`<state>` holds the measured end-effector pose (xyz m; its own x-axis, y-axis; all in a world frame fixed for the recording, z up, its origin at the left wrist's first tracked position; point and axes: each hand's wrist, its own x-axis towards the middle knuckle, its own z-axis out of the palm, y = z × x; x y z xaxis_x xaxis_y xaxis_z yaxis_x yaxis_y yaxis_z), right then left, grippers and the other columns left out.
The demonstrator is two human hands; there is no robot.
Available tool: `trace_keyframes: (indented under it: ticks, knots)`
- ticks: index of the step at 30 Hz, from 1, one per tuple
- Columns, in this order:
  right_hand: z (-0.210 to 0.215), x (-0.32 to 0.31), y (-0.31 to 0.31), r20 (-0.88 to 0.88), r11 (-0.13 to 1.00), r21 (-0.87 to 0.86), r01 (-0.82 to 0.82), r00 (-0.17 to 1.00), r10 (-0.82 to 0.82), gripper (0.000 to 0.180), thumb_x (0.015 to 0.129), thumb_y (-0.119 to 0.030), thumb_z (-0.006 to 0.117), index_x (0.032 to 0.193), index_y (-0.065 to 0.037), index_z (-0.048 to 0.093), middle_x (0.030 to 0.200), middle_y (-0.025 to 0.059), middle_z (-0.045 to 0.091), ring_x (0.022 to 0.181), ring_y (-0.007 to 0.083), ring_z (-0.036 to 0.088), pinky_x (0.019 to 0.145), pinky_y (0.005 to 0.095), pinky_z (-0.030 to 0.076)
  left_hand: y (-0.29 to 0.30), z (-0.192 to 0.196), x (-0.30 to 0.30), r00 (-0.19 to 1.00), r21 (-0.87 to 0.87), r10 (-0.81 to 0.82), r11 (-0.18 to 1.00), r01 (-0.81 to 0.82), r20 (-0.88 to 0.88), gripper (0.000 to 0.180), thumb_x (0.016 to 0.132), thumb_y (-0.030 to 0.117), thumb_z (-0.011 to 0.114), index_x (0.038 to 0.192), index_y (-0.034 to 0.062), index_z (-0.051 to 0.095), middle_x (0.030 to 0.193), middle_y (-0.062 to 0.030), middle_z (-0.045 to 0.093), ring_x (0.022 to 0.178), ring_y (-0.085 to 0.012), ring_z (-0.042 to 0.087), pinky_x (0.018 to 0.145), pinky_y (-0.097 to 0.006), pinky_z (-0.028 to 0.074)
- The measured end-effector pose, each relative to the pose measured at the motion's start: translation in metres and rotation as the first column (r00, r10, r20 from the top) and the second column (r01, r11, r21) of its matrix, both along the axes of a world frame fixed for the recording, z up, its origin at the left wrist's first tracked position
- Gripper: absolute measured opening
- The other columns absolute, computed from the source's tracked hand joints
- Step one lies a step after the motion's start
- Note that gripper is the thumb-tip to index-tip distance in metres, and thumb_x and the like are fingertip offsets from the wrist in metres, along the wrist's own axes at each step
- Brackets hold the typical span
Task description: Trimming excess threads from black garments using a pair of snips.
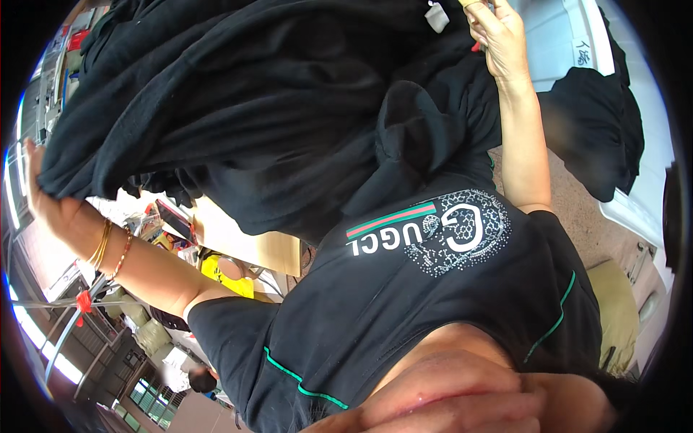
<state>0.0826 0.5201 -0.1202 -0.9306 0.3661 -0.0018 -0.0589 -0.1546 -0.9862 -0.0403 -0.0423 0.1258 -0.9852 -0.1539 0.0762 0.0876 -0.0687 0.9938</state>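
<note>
A large, heavily folded black garment (274, 115) spreads across the upper middle, lifted in front of my chest. At the far left, my left hand (54, 206) grips its outer edge, the thumb side up along the cloth and some fingers hidden. High on the right, my right hand (498, 36) is closed with its fingertips pinched together at the top edge. A bit of something yellow shows at those fingertips, too cut off to name. Beside that hand a small white tag (437, 17) hangs against the black cloth.
A pale plastic bin (592, 50) stands at the upper right, with more black cloth (599, 130) beside it. Below the garment are a wooden tabletop (253, 242) and a yellow bag (229, 278). Another person (202, 379) is far off at the lower left, near metal poles (65, 332).
</note>
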Motion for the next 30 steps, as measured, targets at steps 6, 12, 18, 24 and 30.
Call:
trace_keyframes:
  ticks: [6,12,18,24,30]
  knots:
    - [-0.019,-0.008,-0.018,-0.075,0.979,-0.031,-0.204,0.977,0.201,0.037,0.094,-0.013,0.073,0.127,0.002,0.064,0.090,-0.0054,0.061,0.076,0.0035,0.053,0.069,0.0188,0.041,0.003,-0.117,0.010,0.985,-0.435,0.169,0.884,-0.170,-0.041,0.034,0.090,0.018,0.077,0.120,0.0018,0.070,0.106,-0.0044,0.070,0.100,-0.0139,0.062,0.094,-0.028,0.048]
    - [-0.027,-0.012,-0.020,-0.113,0.979,-0.095,-0.179,0.979,0.168,0.039,0.093,-0.009,0.073,0.128,0.003,0.062,0.096,-0.0041,0.063,0.084,0.0035,0.058,0.077,0.0189,0.044,0.161,-0.105,0.076,0.917,-0.862,-0.313,0.502,-0.063,-0.249,0.039,0.091,0.020,0.078,0.126,0.0064,0.069,0.124,-0.0075,0.066,0.118,-0.0185,0.060,0.108,-0.034,0.042]
    - [-0.041,-0.010,-0.013,-0.060,0.946,0.127,-0.297,0.950,0.306,0.026,0.095,-0.011,0.072,0.117,0.002,0.069,0.096,-0.0029,0.067,0.081,0.0035,0.058,0.073,0.0196,0.045,0.219,-0.136,0.066,0.733,-0.921,-0.644,0.112,0.373,0.219,0.043,0.086,0.011,0.079,0.127,0.0034,0.067,0.098,-0.0027,0.065,0.089,-0.0116,0.059,0.087,-0.026,0.048]
    - [-0.018,-0.010,-0.026,0.007,0.956,0.096,-0.278,0.960,0.278,0.022,0.095,-0.012,0.072,0.113,0.001,0.071,0.093,-0.0031,0.068,0.082,0.0041,0.059,0.075,0.0202,0.046,0.203,-0.088,0.039,0.846,-0.643,-0.518,0.692,0.327,-0.127,0.020,0.103,0.011,0.060,0.114,-0.0018,0.072,0.093,-0.0017,0.070,0.080,-0.0048,0.061,0.079,-0.019,0.047]
    - [-0.008,-0.013,-0.036,-0.073,0.936,0.105,-0.336,0.936,0.344,0.019,0.095,-0.010,0.072,0.110,0.001,0.072,0.092,-0.0036,0.067,0.079,0.0043,0.057,0.073,0.0199,0.045,0.226,-0.085,0.071,0.820,-0.769,-0.465,0.368,0.523,0.334,0.060,0.085,0.035,0.083,0.133,0.0058,0.061,0.107,-0.0052,0.070,0.096,-0.0149,0.065,0.080,-0.026,0.049]
